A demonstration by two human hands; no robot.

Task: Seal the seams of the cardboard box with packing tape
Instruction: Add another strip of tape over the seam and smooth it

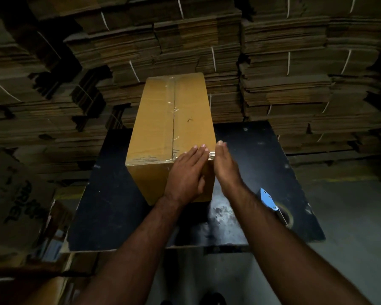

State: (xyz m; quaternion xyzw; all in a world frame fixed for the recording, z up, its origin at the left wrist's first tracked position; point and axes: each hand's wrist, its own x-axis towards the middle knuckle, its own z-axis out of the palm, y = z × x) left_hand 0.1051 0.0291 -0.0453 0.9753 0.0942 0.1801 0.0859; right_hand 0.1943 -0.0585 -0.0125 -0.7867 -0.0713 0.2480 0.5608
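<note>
Your left hand (pixel 186 172) flat, fingers together, pressing tape onto box (pixel 163 128) near corner; right hand (pixel 226 166) straight-fingered, bracing side. Tape dispenser (pixel 277 208) parked within reach.

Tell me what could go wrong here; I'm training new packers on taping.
1. The tape along the top seam of the box looks wrinkled, so it may lift.
2. Both the left hand and right hand press the near corner; the box could slide on the table.
3. The tape dispenser sits by the right forearm and could be knocked.
</note>
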